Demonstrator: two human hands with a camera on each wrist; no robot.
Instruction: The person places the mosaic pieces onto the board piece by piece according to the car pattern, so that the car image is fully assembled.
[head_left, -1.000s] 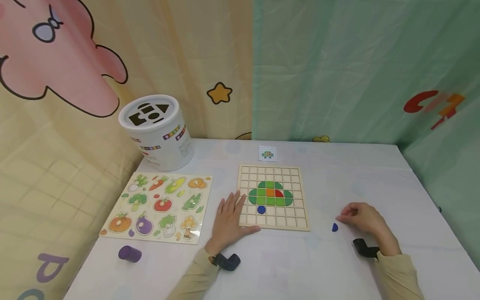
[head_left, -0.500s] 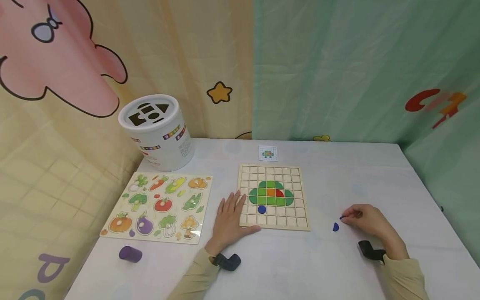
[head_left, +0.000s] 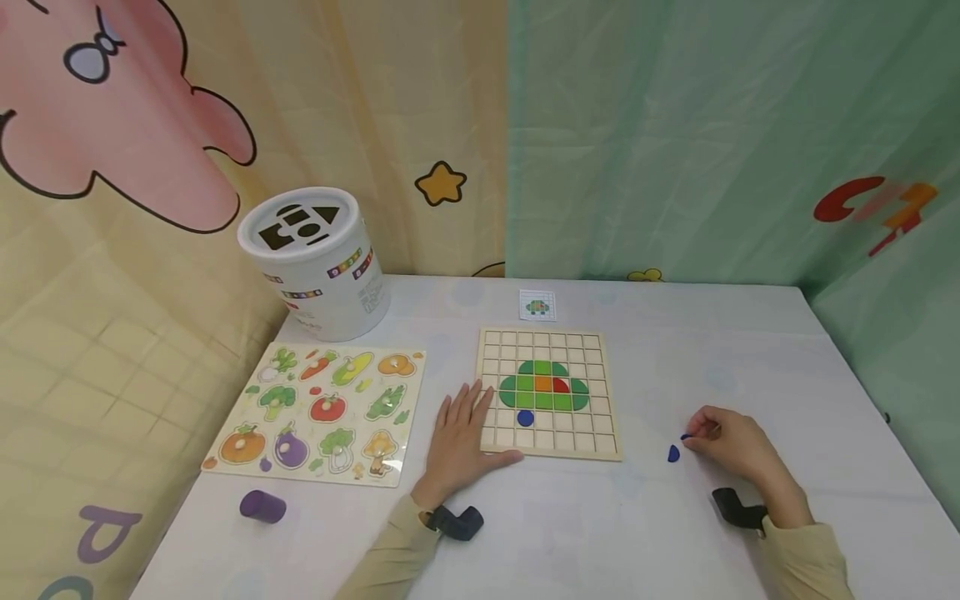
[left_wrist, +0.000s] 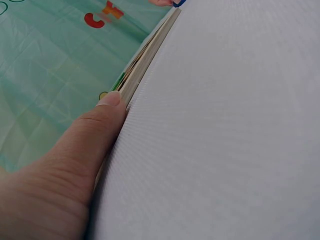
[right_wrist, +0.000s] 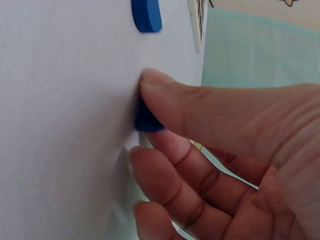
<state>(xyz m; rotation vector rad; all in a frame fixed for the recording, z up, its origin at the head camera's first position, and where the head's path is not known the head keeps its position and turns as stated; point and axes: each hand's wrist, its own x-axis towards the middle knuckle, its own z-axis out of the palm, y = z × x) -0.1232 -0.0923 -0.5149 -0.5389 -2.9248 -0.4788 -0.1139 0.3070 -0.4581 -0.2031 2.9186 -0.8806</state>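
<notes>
A wooden grid board [head_left: 583, 442] bears a flat picture of green, orange and red tiles, with a blue disc [head_left: 526, 418] below them. My left hand [head_left: 459, 442] lies flat at the board's left front corner, fingers spread over its left edge. In the left wrist view, the thumb [left_wrist: 87, 132] touches the board's front side. To the right of the board, my right hand [head_left: 726, 442] pinches a small blue piece [right_wrist: 147, 119] between thumb and fingertips, close to the table. Just beside it lies a blue half-circle piece [head_left: 673, 454], also in the right wrist view.
A small picture card [head_left: 537, 306] lies behind the board. On the left are a vegetable puzzle board [head_left: 300, 468], a purple cylinder [head_left: 262, 506] and a white bucket [head_left: 330, 287] with shaped holes in its lid. Curtains [head_left: 652, 142] hang behind the white table [head_left: 585, 533].
My right hand has shifted slightly right, and a blue piece now shows between its fingertips, apart from the half-circle on the table. The left hand stays in place.
</notes>
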